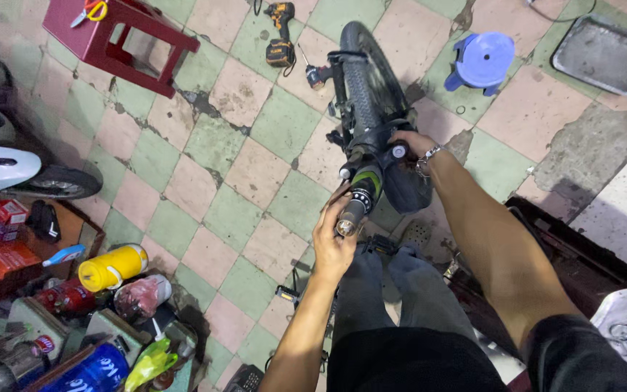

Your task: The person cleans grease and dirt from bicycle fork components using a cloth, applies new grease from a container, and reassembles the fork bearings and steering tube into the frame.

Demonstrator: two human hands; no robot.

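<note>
Head-camera view of the person's own body. Both forearms are bare from the wrist up to short black sleeves, the right sleeve showing at the lower right edge of the frame. The left hand (333, 243) wears no ring, glove or band that can be seen. The right hand (409, 143) carries a silver chain bracelet (427, 157) of chunky links, hanging loosely around the wrist. The torso is covered by a black shirt (408, 363), plain and unmarked. Below it the legs wear grey-blue trousers (400, 287) of faded cloth, with soft folds at the knees.

Black tyre (363, 87), blue stool (483, 61), green-and-pink checked floor (255, 167).
</note>
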